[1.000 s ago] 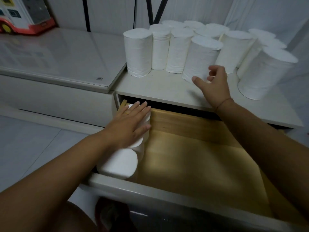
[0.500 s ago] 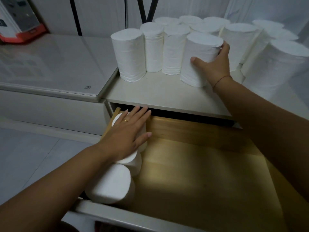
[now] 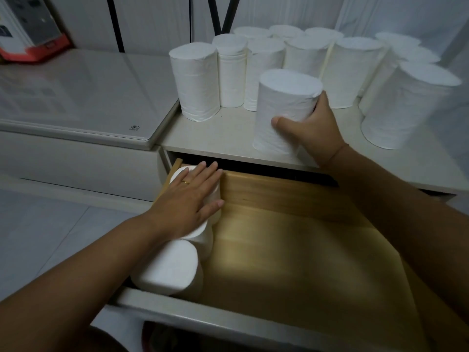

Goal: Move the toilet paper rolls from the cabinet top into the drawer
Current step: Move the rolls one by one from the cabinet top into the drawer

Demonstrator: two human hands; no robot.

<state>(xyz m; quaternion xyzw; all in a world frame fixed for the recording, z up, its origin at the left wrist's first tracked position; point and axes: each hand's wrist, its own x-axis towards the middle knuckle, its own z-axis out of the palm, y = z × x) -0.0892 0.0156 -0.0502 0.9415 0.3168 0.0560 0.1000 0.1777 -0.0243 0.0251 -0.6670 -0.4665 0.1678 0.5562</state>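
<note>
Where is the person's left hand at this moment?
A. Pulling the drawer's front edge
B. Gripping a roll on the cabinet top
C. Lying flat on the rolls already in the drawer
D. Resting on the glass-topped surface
C: the left hand lies palm down, fingers spread, on the rolls in the drawer along the left wall of the drawer, while the right hand grips the held roll.

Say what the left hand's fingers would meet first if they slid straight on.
Probably the dark gap under the cabinet top, at the drawer's back wall; the left hand lies flat on a roll. Depth unclear.

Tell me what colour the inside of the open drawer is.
Light yellowish wood drawer, seen in the head view.
</note>
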